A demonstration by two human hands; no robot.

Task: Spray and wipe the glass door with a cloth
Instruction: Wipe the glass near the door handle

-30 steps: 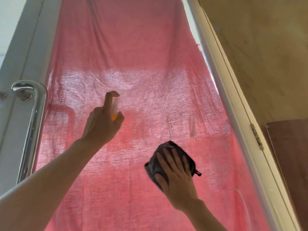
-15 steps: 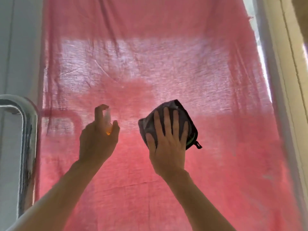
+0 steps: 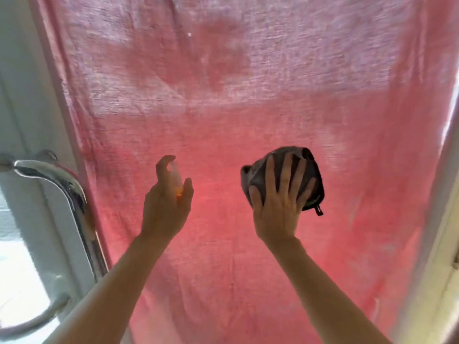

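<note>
The glass door (image 3: 248, 115) fills the view, with a pink-red fabric hanging behind the pane. My left hand (image 3: 166, 207) is raised in front of the glass and grips a small clear spray bottle (image 3: 175, 176) with orange liquid, index finger on its top. To the right, my right hand (image 3: 279, 207) presses a dark grey cloth (image 3: 311, 167) flat against the glass, fingers spread over it. A small loop tag hangs from the cloth's lower right corner.
A curved chrome door handle (image 3: 67, 194) runs down the pale door frame (image 3: 29, 108) on the left. The white right-hand frame (image 3: 442, 219) borders the glass. Bright daylight comes through a lower left pane (image 3: 19, 281).
My right hand slid the cloth up and to the right across the glass. My left hand kept the spray bottle raised. The view shifted upward and closer to the pane.
</note>
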